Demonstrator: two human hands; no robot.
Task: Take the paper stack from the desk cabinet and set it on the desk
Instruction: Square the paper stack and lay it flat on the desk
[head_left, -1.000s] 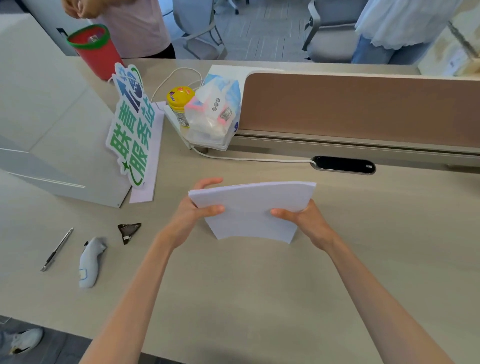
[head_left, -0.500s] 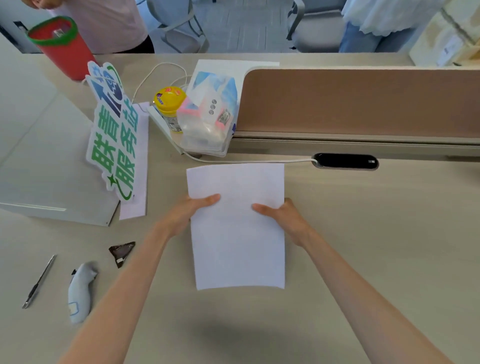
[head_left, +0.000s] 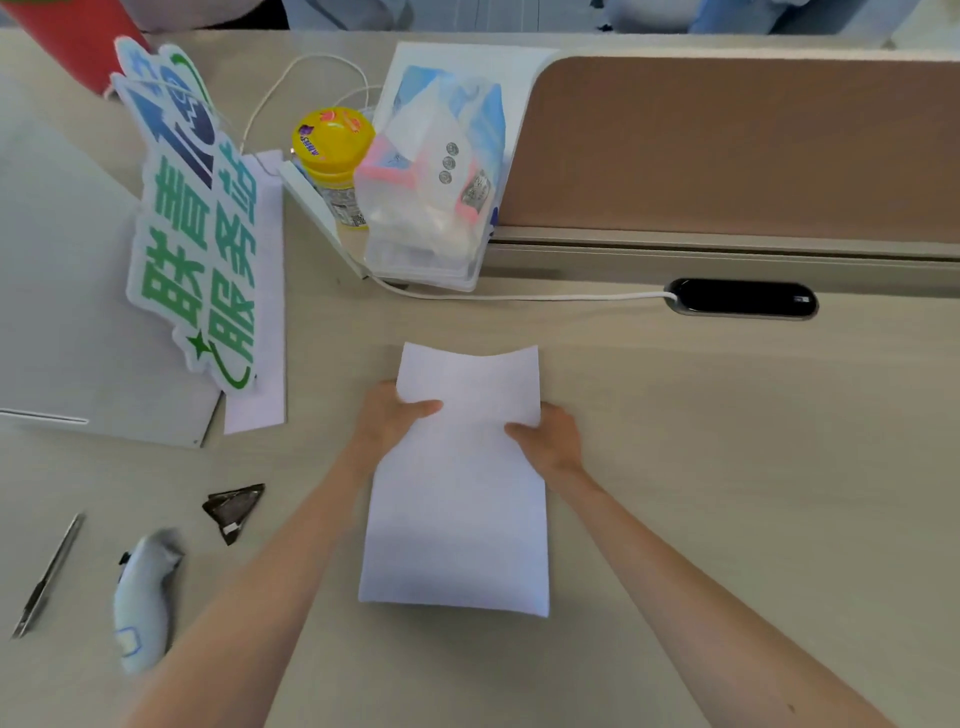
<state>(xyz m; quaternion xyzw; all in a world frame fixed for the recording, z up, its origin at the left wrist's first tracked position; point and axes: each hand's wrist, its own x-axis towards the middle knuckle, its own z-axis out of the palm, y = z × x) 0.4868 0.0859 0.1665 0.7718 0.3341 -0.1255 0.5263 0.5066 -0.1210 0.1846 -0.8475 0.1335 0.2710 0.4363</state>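
Observation:
A white paper stack (head_left: 460, 499) lies lengthwise over the light wooden desk (head_left: 727, 467), its far edge slightly curled up. My left hand (head_left: 387, 423) grips its left edge with the thumb on top. My right hand (head_left: 553, 441) grips the right edge the same way. Whether the stack rests fully on the desk or is held just above it I cannot tell. The desk cabinet is not in view.
A green and blue sign (head_left: 195, 228) leans at the left. Behind the stack are a yellow-lidded jar (head_left: 332, 150), a plastic bag (head_left: 436, 192), a brown divider (head_left: 727, 150), a cable port (head_left: 743, 299). A pen (head_left: 47, 577), white controller (head_left: 145, 597) and dark wrapper (head_left: 234, 509) lie front left.
The stack went from held up on edge to lying flat and lengthwise, then drew a little nearer to me. Both hands kept their grip on its sides.

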